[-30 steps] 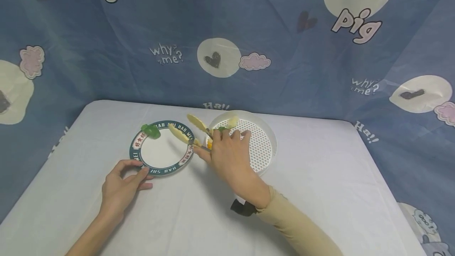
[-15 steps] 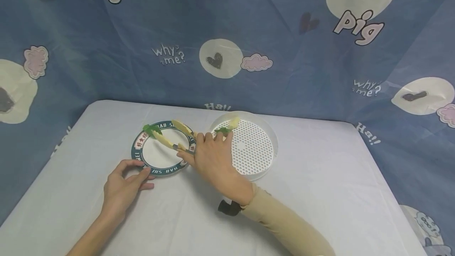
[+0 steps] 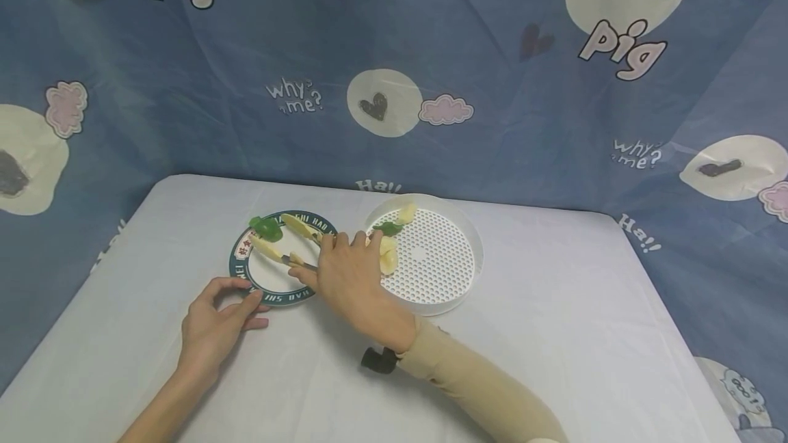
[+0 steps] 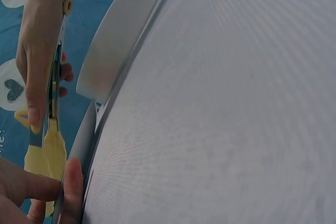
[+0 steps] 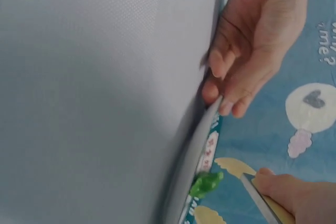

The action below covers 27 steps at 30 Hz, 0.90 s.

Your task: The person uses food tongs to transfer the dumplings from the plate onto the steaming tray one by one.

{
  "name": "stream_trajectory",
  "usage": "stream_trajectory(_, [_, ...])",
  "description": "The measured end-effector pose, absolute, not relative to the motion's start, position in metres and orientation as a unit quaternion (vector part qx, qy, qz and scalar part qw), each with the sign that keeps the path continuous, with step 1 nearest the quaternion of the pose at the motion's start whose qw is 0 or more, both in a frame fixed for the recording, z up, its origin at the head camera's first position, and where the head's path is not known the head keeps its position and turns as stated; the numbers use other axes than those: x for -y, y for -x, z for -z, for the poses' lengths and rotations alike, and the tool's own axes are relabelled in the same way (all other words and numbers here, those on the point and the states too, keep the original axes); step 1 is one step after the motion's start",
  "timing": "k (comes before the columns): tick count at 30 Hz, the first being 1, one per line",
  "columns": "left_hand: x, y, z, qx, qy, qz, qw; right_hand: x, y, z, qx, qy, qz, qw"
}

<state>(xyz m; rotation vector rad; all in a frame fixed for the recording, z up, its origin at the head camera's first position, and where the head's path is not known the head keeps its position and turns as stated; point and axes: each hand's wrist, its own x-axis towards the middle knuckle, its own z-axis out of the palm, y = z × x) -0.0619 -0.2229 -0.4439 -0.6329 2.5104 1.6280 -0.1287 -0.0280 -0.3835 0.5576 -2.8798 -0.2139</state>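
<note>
My left hand (image 3: 212, 327) pinches the near left rim of a white plate (image 3: 239, 265) with a dark green lettered border. In the left wrist view, the thumb and fingers lie on both sides of the plate edge (image 4: 83, 137). My right hand (image 3: 351, 279) holds metal tongs with yellow tips (image 3: 266, 249) over the plate, their arms spread. A glossy green piece (image 3: 267, 228), like a bit of pepper, lies at the plate's far left rim. In the right wrist view, this green piece (image 5: 206, 183) appears between the two yellow tips (image 5: 236, 166).
Right of the plate stands a round white basket (image 3: 474, 245) with a perforated bottom. Inside it lie yellow pieces (image 3: 388, 258) and a green leafy piece (image 3: 389, 228), partly behind my right hand. A blue printed cloth (image 3: 492, 149) hangs behind the white-covered table (image 3: 554, 333).
My right hand has moved left with the tongs, from over the basket to over the plate, uncovering yellow pieces in the basket. My left hand stays at the plate rim.
</note>
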Motion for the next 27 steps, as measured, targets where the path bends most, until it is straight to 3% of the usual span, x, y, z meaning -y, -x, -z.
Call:
stream_trajectory(7, [0.223,0.061,0.445,-0.821,0.196,-0.535,0.037,0.04,0.128,0.391,0.974,-0.189,0.096,0.078])
stream_trajectory(20, [0.223,0.061,0.443,-0.826,0.202,-0.525,0.033,0.044,0.126,0.402,0.965,-0.19,0.098,0.149])
stream_trajectory(27, [0.224,0.062,0.445,-0.821,0.196,-0.536,0.031,0.043,0.127,0.405,0.968,-0.19,0.088,0.141])
